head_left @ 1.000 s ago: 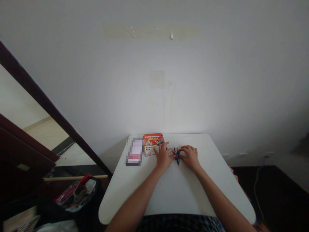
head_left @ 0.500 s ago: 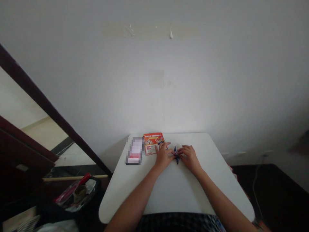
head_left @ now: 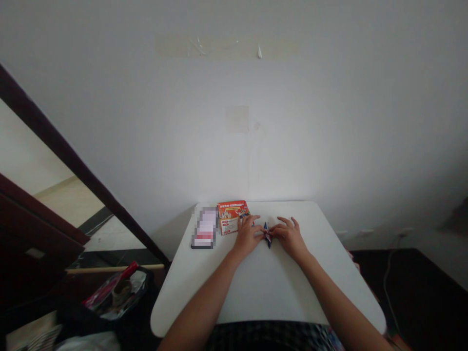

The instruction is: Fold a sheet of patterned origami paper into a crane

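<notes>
Between my two hands is a small folded paper piece (head_left: 268,236), dark blue with pointed ends, on the white table. My left hand (head_left: 249,237) pinches its left side with thumb and forefinger, the other fingers raised. From the right, my right hand (head_left: 290,237) grips the other side with its fingertips, while its outer fingers spread upward. The fingertips cover part of the folds. Just behind my left hand lies an orange and white printed leaflet (head_left: 233,209), partly hidden by the fingers.
A phone with a blurred screen (head_left: 205,228) lies left of the leaflet on the white table (head_left: 274,297). The wall (head_left: 281,146) stands at the table's back edge. On the floor at left is an open bag (head_left: 120,292) of items; a cable (head_left: 386,278) hangs at right.
My right hand's outer fingers have lifted and spread. The folded paper looks narrower and slightly turned between the fingertips. My left hand stays nearly in place.
</notes>
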`<state>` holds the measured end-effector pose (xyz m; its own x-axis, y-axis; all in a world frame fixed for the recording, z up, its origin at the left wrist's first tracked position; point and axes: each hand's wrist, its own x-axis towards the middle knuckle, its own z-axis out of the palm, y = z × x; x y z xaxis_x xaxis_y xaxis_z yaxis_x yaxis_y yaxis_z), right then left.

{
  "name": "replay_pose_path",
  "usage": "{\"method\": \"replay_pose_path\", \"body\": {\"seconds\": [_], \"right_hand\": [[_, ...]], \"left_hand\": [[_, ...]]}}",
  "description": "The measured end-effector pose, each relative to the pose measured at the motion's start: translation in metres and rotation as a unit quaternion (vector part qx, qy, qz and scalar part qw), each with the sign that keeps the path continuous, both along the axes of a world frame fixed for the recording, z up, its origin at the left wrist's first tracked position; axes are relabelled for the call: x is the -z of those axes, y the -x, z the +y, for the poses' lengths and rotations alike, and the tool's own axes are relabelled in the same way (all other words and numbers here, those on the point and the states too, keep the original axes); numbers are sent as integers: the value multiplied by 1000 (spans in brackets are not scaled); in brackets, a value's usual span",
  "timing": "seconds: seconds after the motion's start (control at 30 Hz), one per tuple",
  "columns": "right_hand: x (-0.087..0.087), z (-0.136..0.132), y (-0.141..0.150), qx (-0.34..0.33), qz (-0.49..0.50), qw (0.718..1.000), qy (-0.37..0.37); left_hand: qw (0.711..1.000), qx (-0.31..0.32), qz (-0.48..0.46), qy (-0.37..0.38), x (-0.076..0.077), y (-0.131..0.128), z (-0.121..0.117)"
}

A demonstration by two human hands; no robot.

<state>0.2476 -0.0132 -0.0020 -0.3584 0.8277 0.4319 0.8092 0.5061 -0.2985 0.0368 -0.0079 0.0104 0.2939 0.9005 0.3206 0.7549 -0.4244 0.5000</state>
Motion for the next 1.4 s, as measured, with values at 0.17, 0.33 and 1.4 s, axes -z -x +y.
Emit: {"method": "replay_pose_path", "body": {"seconds": [0.17,0.33,1.4], "right_hand": [[4,3,2,11,36,999,4],[14,6,1,11,50,998,-27],[-5,-4,8,-23,-18,996,-85]], "left_hand": [[1000,-1,-1,-16,4,1,3],[1000,0,7,1,3,1,3],[999,17,-22,-20,11,2,10]]}}
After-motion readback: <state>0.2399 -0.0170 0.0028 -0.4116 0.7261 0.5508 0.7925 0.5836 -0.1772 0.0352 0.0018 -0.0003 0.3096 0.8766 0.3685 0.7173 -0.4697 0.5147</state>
